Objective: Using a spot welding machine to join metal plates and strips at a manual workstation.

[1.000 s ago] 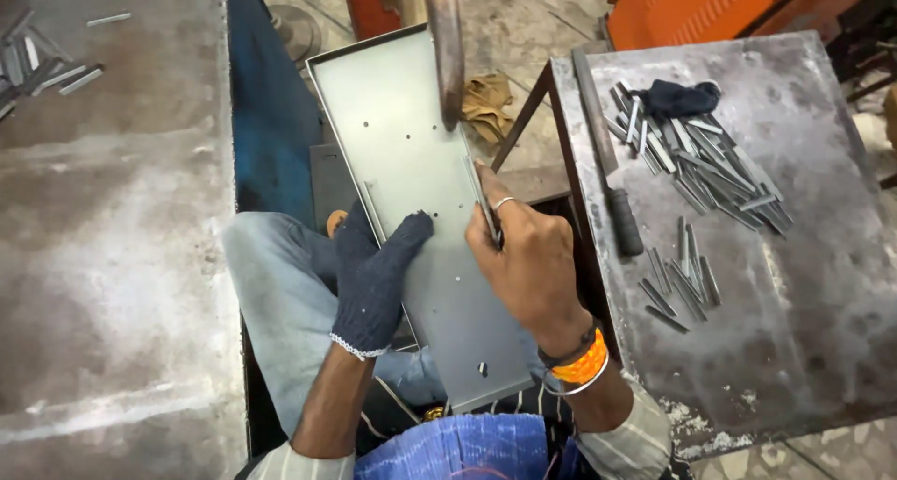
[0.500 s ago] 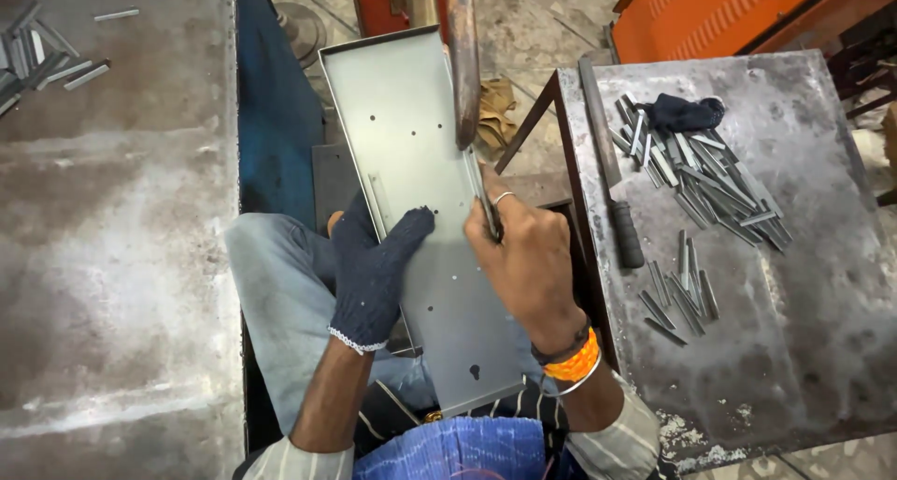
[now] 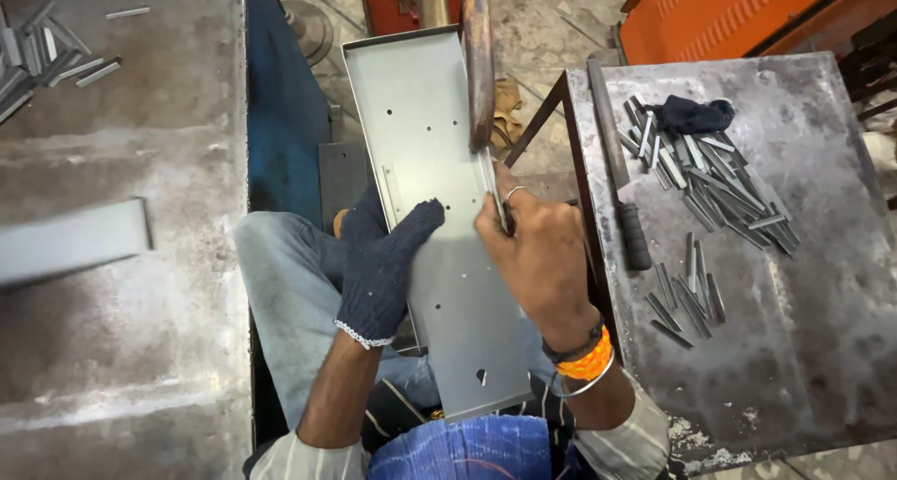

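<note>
Now the long grey sheet-metal panel (image 3: 439, 228), smooth, punched with small holes and lipped along its edges, lies farther up across the person's lap than half a second ago, its right edge under the rusty vertical bar (image 3: 478, 64). The left hand (image 3: 383, 260), in a dark knitted glove, lies flat and open on the panel, gripping nothing; the bare right hand (image 3: 534, 256) is closed, pinching a thin metal strip (image 3: 495, 195) against that edge. Similar strips (image 3: 710, 176) and a dark-handled tool (image 3: 619, 176) rest on the pitted steel table (image 3: 804, 321) to the right.
</note>
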